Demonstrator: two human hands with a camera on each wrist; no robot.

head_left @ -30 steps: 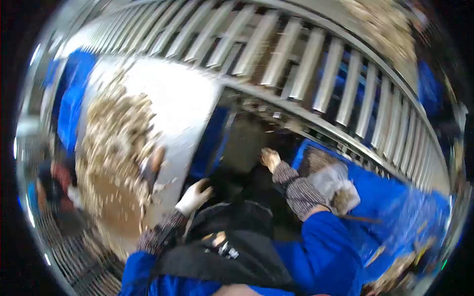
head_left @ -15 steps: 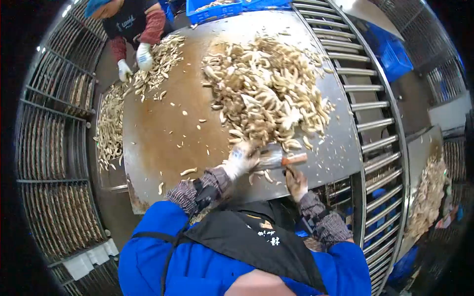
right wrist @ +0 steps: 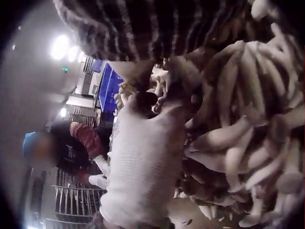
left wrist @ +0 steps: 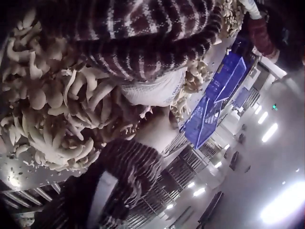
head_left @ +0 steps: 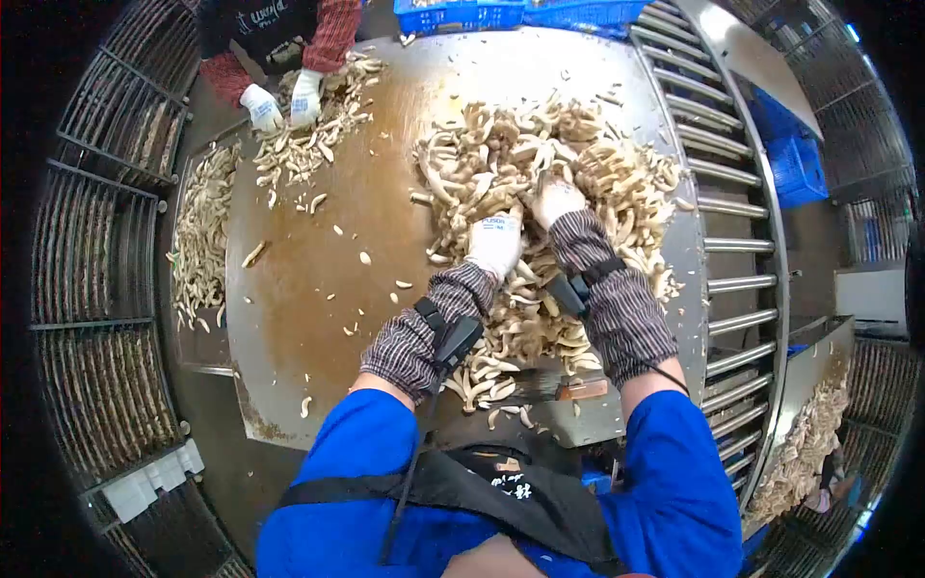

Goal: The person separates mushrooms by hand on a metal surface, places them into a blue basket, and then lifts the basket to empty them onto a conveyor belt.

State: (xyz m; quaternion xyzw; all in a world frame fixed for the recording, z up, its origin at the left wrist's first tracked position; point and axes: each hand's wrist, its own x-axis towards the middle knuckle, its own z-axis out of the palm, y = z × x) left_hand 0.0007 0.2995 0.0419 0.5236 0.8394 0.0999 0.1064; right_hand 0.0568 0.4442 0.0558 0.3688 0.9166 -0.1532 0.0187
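Note:
A heap of pale, long-stemmed mushrooms (head_left: 617,178) covers much of the metal table (head_left: 318,231). My left hand (head_left: 496,243), in a white glove, reaches into the middle of the heap. Close beside it, my right hand (head_left: 559,202) is also among the mushrooms. In the right wrist view the left hand (right wrist: 145,157) has its thumb and fingers around some mushrooms, fingertips dark and partly hidden. The left wrist view shows the right hand (left wrist: 157,131) bent down to the heap. I cannot tell whether either hand grips a mushroom. Near the table's front edge lies a flat tool with a reddish-brown handle (head_left: 583,389).
Across the table another person (head_left: 279,48) in white gloves handles a smaller mushroom pile (head_left: 294,154). A roller conveyor (head_left: 737,246) runs along the right side. Blue crates (head_left: 462,16) stand at the far edge. Racks (head_left: 101,250) line the left.
The head view has swung from the conveyor and blue sheeting to the table. Half a second ago both hands were at the flat tool near the front edge; they have since moved forward into the heap.

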